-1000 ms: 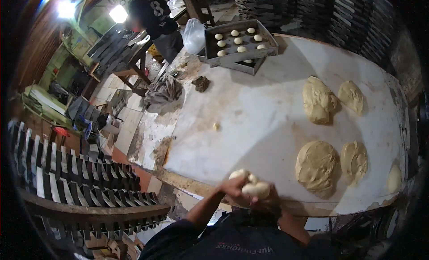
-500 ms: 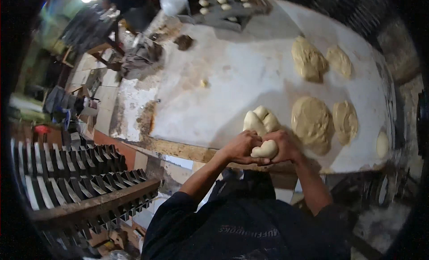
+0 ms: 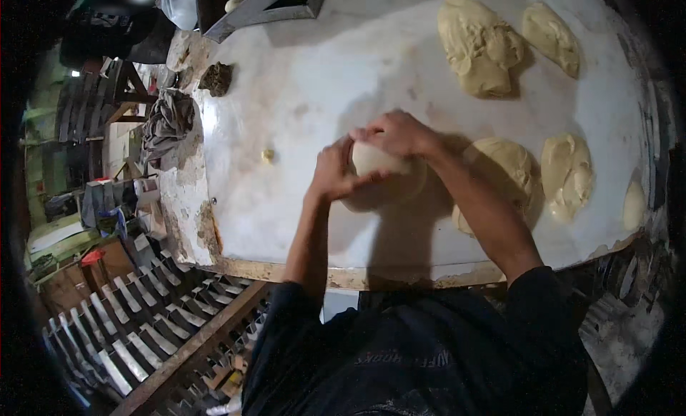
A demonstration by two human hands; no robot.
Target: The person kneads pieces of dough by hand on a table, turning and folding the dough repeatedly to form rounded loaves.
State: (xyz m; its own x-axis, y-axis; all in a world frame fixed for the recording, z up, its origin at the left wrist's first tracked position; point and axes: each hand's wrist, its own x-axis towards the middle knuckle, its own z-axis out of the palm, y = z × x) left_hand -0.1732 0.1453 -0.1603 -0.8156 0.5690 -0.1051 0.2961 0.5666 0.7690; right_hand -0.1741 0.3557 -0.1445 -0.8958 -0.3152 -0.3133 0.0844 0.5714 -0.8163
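Observation:
A smooth, pale ball of dough (image 3: 382,174) sits on the white worktop in front of me, slightly blurred along its near edge. My left hand (image 3: 337,169) cups its left side, with the thumb laid across the front. Over its far edge curls my right hand (image 3: 400,134), whose fingers bend toward the left one. Close by my right forearm lies a broad slab of yellowish dough (image 3: 499,162), partly covered by that arm. To its right rests a smaller yellowish dough piece (image 3: 567,174).
Farther back are a large dough lump (image 3: 477,48) and a narrower piece (image 3: 552,38). A dough scrap (image 3: 267,156) lies left on the worktop (image 3: 271,223). A metal tray (image 3: 268,8), a dark clump (image 3: 216,79) and a grey cloth (image 3: 168,123) edge the far left. Metal racks (image 3: 136,323) stand lower left.
Both hands have moved from the table's near edge farther onto the worktop. The separate pale lobes of dough now show as one rounded mass under them.

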